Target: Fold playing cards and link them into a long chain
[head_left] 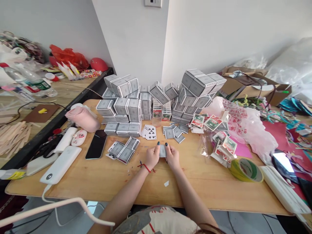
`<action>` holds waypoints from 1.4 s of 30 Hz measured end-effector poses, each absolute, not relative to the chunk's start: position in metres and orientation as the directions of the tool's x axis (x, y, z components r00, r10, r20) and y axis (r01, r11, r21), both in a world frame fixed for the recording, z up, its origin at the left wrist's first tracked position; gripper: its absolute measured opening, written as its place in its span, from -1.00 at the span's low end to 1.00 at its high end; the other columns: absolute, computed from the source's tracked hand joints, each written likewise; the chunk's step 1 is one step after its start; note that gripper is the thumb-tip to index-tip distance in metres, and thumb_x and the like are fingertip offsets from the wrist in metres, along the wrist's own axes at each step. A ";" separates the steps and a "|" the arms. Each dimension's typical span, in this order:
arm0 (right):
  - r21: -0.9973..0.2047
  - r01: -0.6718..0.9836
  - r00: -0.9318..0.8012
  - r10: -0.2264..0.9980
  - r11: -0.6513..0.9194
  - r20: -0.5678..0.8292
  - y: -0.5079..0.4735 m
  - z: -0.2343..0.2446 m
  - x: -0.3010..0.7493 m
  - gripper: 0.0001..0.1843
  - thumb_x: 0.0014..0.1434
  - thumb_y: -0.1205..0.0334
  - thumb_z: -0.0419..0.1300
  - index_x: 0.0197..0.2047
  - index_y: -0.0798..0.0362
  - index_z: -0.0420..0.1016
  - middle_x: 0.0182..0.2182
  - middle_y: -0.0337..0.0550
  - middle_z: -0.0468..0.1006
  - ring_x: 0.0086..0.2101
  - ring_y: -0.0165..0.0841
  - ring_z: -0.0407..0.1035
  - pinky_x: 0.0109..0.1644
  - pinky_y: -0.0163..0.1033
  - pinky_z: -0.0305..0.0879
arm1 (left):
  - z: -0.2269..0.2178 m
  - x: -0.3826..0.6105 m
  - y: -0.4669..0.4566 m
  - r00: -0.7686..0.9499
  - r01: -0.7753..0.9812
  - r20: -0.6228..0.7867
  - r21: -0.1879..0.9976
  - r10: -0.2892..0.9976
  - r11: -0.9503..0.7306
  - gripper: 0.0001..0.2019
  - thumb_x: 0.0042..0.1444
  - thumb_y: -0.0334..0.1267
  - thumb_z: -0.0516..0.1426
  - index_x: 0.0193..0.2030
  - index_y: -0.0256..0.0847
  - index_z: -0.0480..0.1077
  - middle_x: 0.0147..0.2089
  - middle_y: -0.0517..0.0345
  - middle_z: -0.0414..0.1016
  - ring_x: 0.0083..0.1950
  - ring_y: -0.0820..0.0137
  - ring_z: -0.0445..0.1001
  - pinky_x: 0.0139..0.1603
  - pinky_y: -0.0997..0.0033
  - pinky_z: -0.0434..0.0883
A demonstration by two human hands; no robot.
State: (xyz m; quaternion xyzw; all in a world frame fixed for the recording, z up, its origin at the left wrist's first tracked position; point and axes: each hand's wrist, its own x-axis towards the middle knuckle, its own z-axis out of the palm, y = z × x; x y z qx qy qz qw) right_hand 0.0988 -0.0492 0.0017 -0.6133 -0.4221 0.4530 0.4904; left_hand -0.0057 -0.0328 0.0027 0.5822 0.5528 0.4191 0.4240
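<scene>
Between my two hands is a small stack of playing cards (162, 151), its grey patterned back facing up. My left hand (153, 157) grips its left edge, thumb on top. On the right edge my right hand (172, 156) does the same; the fingers beneath are mostly hidden. Left of my hands lie grey-backed cards joined into a folded piece (124, 150). Ahead are some face-up club cards (149, 132) and a scatter of loose face-down cards (175, 131). Behind them rise piled blocks made of cards (128, 109), with more blocks (202, 83) to the right.
Opened card boxes (225, 148), yellow tape (246, 169) and a plastic bag (246, 126) are on the right. A black phone (96, 145), white power bank (60, 164) and pink roll (83, 118) lie left. A pale bent arm (80, 203) crosses the lower left.
</scene>
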 end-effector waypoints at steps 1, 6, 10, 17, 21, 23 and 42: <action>-0.984 0.061 0.229 0.962 -0.167 -0.149 -0.049 0.002 0.099 -0.53 0.07 -0.18 -0.06 -0.60 0.03 0.16 -0.83 -0.39 0.13 -0.79 -0.50 0.02 -0.74 -0.36 -0.07 | 0.003 -0.005 -0.033 0.028 0.298 0.018 0.954 0.999 -0.025 -0.50 0.09 0.07 -0.14 -0.74 -0.19 -0.07 -0.73 0.25 -0.01 -0.65 0.53 0.02 -0.61 0.46 0.00; -0.991 0.025 0.228 0.966 -0.133 -0.124 -0.049 0.003 0.099 -0.55 0.08 -0.15 -0.04 -0.60 0.03 0.16 -0.82 -0.39 0.12 -0.78 -0.51 0.02 -0.74 -0.38 -0.07 | 0.003 -0.004 -0.031 0.085 0.239 -0.032 0.971 0.996 0.011 -0.51 0.10 0.06 -0.16 -0.73 -0.20 0.04 -0.70 0.22 0.11 -0.64 0.52 0.11 -0.62 0.48 0.05; -0.990 -0.021 0.136 0.981 -0.137 -0.139 -0.049 0.006 0.102 -0.61 0.05 -0.13 0.02 -0.51 0.05 0.23 -0.81 -0.40 0.16 -0.79 -0.53 0.00 -0.76 -0.39 -0.08 | 0.003 -0.005 -0.032 0.067 0.213 -0.027 0.977 0.997 0.012 -0.51 0.09 0.08 -0.15 -0.72 -0.21 0.07 -0.70 0.22 0.15 -0.64 0.51 0.15 -0.61 0.49 0.09; -0.968 -0.214 0.018 0.991 -0.129 -0.136 -0.045 0.002 0.115 -0.70 -0.07 0.01 0.21 -0.44 0.09 0.32 -0.69 -0.34 0.29 -0.70 -0.52 0.12 -0.66 -0.39 0.08 | 0.002 -0.004 -0.030 0.019 0.180 -0.010 0.984 1.000 0.006 -0.54 0.17 -0.02 -0.24 -0.54 -0.24 0.24 -0.65 0.19 0.26 -0.61 0.49 0.25 -0.56 0.49 0.22; -0.874 -0.477 0.143 0.974 -0.090 -0.178 -0.040 -0.004 0.120 -0.76 -0.10 0.10 0.26 -0.43 0.08 0.36 -0.65 -0.33 0.32 -0.63 -0.52 0.18 -0.56 -0.40 0.16 | 0.009 -0.011 -0.016 -0.033 0.462 0.185 0.874 0.982 -0.149 -0.71 0.17 -0.16 -0.14 -0.22 -0.25 0.32 -0.30 0.02 0.43 -0.28 0.36 0.39 -0.25 0.35 0.34; -0.800 -0.596 0.152 0.968 -0.070 -0.198 -0.038 -0.005 0.123 -0.79 -0.12 0.17 0.29 -0.42 0.07 0.40 -0.59 -0.30 0.38 -0.57 -0.52 0.23 -0.49 -0.39 0.21 | 0.010 -0.017 -0.008 0.042 0.646 0.331 0.711 0.943 -0.278 -0.79 0.10 -0.26 -0.03 -0.14 -0.24 0.30 -0.14 -0.03 0.39 -0.05 0.26 0.33 -0.02 0.21 0.28; -0.719 -0.674 0.012 0.970 -0.172 -0.244 -0.035 -0.006 0.127 -0.79 -0.06 0.22 0.25 -0.29 0.09 0.48 -0.42 -0.17 0.52 -0.49 -0.50 0.34 -0.36 -0.36 0.32 | -0.012 -0.028 0.000 0.241 0.768 0.534 0.406 0.810 -0.496 -0.73 0.15 -0.36 -0.08 -0.04 -0.25 0.30 -0.03 -0.04 0.42 0.03 0.28 0.37 0.02 0.18 0.33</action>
